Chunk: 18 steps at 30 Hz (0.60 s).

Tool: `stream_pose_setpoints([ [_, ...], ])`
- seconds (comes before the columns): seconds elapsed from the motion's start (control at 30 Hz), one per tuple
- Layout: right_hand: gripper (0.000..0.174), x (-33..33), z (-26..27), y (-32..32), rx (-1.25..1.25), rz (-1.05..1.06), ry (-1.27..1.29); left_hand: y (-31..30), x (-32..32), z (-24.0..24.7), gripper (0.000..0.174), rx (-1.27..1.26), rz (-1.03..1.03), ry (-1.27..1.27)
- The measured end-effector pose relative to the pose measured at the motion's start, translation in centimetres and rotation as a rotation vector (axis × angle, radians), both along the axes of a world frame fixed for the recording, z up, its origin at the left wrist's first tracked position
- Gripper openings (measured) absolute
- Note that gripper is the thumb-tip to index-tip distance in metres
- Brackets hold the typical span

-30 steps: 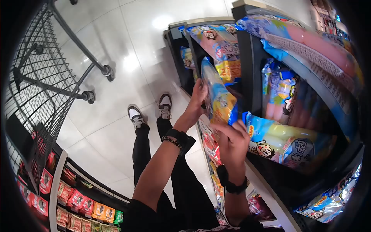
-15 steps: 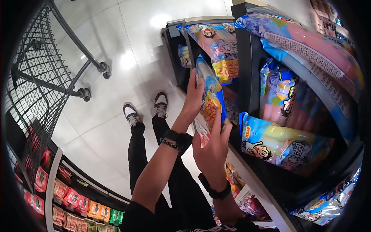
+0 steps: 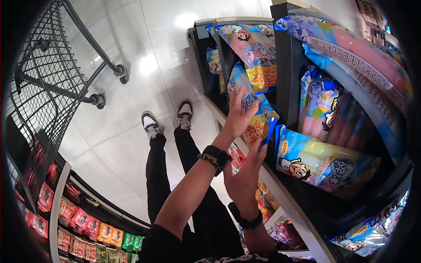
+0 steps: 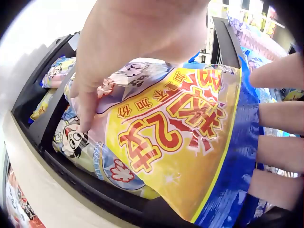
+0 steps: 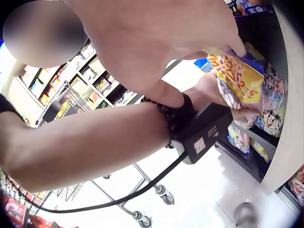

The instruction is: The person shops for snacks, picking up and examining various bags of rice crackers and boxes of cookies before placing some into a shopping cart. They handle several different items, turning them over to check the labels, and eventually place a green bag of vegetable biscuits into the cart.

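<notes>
A plastic bag of ice pops with a yellow printed panel and a blue end seal lies tilted over the front of the dark display bin. My left hand rests on top of it with fingers spread; in the left wrist view, one finger of that hand presses down on the film. At the bag's near end is my right hand, its straight fingers touching the blue seal in the left wrist view. Similar bags sit close by, among them a pink one just beyond.
To the right, a bin compartment holds another ice pop bag and more along its back. A dark divider separates the compartments. A wire shopping cart stands at left on the tiled floor. Shelves with small red packets are at lower left.
My left hand has moved from the bag's left edge onto its top. The right hand has slid off the printed panel to the near end. The bag has turned its panel further upward.
</notes>
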State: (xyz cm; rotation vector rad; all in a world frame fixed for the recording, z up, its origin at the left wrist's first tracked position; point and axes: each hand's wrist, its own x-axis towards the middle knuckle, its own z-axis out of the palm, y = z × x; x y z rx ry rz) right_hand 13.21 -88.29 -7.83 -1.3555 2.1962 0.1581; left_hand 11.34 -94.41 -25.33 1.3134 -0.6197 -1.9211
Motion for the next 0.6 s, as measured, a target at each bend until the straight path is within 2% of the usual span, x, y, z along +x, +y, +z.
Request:
stream_pose_setpoints([
  [0.03,0.088,0.2,0.2,0.2,-0.053,0.083,-0.021,-0.2,-0.2,0.0,0.080,0.004,0.001,0.002],
  [0.17,0.087,0.9,1.6,1.4,-0.121,0.162,-0.084,-1.0,-0.6,-0.1,0.085,0.055,0.009,-0.028],
  [0.2,0.091,0.9,1.4,1.9,-0.158,0.136,-0.162,-0.9,-0.9,-0.4,0.087,0.056,-0.008,-0.055],
  [0.33,0.092,-0.1,-0.6,1.3,-0.162,-0.014,-0.171,-0.9,-1.6,-1.1,0.092,0.083,0.007,-0.083],
  [0.43,0.088,-1.4,-3.4,0.7,-0.256,0.011,-0.122,-1.0,-2.1,-1.4,0.092,0.080,-0.008,-0.116],
  [0.53,0.086,-2.1,-4.6,0.2,-0.191,-0.005,-0.019,-1.7,-2.5,-1.3,0.087,0.054,-0.069,-0.149],
  [0.6,0.086,-2.4,-5.2,-0.5,-0.162,-0.032,0.044,-2.2,-2.9,-0.9,0.095,0.046,-0.213,-0.232],
])
